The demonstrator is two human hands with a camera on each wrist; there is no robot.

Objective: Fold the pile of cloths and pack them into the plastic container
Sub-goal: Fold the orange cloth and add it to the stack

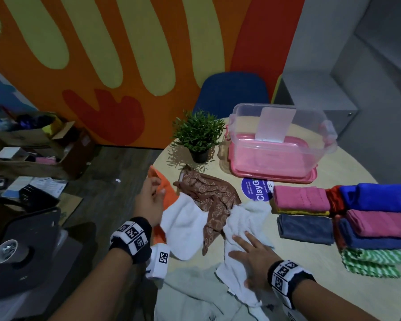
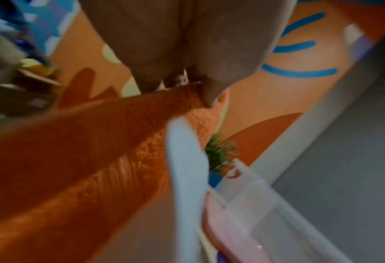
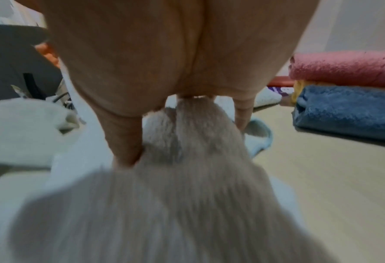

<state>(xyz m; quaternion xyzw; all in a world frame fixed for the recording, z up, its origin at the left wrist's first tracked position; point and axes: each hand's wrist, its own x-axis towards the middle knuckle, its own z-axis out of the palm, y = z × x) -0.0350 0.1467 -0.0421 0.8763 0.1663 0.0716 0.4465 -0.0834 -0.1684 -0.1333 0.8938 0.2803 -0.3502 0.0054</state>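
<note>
My left hand (image 1: 156, 189) pinches the edge of an orange cloth (image 1: 166, 181) at the table's left rim; in the left wrist view the orange cloth (image 2: 97, 142) hangs taut from my curled left hand (image 2: 187, 83). My right hand (image 1: 243, 245) lies with straight spread fingers on a crumpled white towel (image 1: 239, 223), which bunches under the palm of my right hand (image 3: 182, 140) as a ridge of white towel (image 3: 194, 178). A brown patterned cloth (image 1: 208, 195) and a second white cloth (image 1: 183, 223) lie between my hands. The clear plastic container (image 1: 310, 126) stands open on its pink lid at the back.
Stacks of folded cloths (image 1: 368, 218) in pink, blue, grey and green fill the table's right side. A potted plant (image 1: 198, 133) stands left of the container, with a blue chair (image 1: 232, 91) behind. Cardboard boxes (image 1: 33, 147) sit on the floor at left. A grey garment (image 1: 195, 297) drapes over the near edge.
</note>
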